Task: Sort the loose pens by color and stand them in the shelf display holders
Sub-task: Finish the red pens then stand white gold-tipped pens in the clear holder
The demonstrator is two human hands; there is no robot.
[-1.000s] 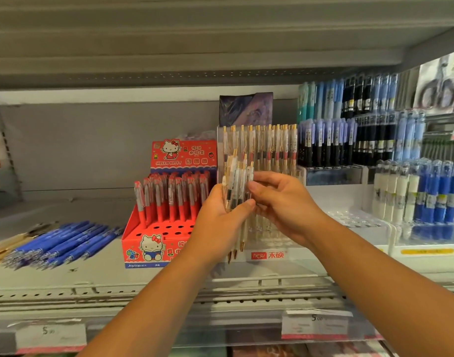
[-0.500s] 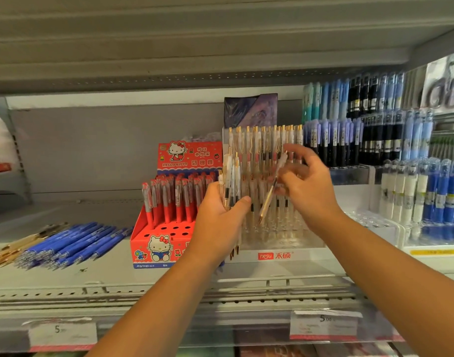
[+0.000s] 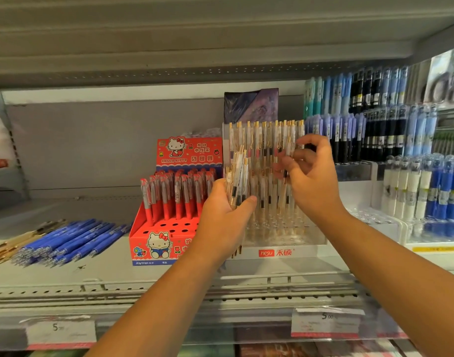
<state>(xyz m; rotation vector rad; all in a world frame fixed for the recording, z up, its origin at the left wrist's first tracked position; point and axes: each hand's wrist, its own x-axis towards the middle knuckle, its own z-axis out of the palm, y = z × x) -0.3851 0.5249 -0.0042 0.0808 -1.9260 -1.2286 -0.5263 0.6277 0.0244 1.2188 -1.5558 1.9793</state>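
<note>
Right hand (image 3: 314, 176) has risen, pinching one upright clear pen (image 3: 289, 150) above clear holder (image 3: 285, 238); left hand (image 3: 222, 217) grips bundle (image 3: 237, 176) alongside

"HELLO KITTY" on red box (image 3: 169, 243), "hesu" on clear holder (image 3: 285, 251)

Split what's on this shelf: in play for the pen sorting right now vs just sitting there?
In play:
left hand gripping clear gold-clip pens
right hand at the clear display holder

Sitting there:
loose blue pens lying on the shelf
red Hello Kitty holder
price tags
packaged scissors
</note>
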